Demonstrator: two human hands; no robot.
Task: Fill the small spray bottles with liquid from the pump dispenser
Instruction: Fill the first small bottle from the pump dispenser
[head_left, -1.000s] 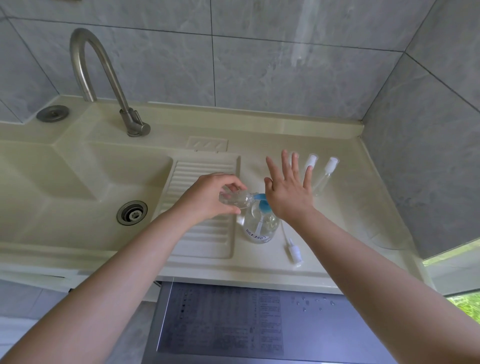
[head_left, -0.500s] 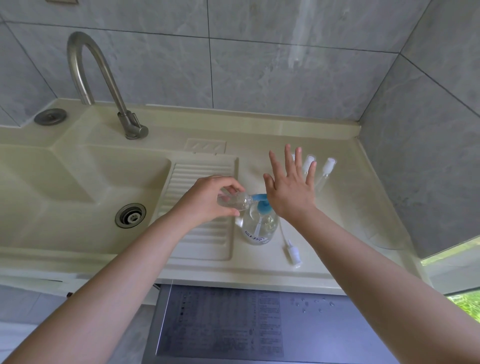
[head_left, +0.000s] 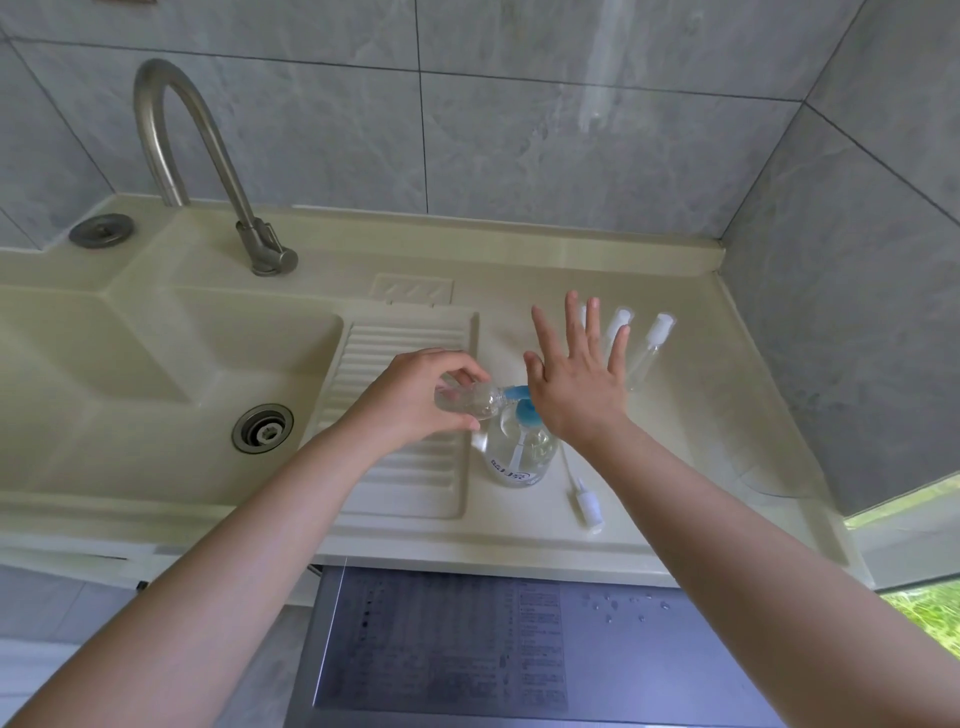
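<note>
A clear pump dispenser (head_left: 519, 457) with a blue pump head stands on the cream counter beside the ribbed drainboard. My left hand (head_left: 415, 395) grips a small clear spray bottle (head_left: 470, 401) on its side, its mouth at the blue spout. With fingers straight and spread, my right hand (head_left: 576, 374) presses its palm on the pump head. A loose white spray cap with its tube (head_left: 587, 499) lies right of the dispenser. Two capped small spray bottles (head_left: 649, 348) lie behind my right hand, partly hidden by its fingers.
A sink basin with a metal drain (head_left: 262, 427) is at left, under a curved steel tap (head_left: 208, 156). Grey tiled walls close the back and right. A grey appliance top (head_left: 441, 649) with water drops sits below the counter's front edge.
The view has shifted slightly. Both hands hold nearly the same pose, the left with the small bottle at the spout, the right flat on the pump head.
</note>
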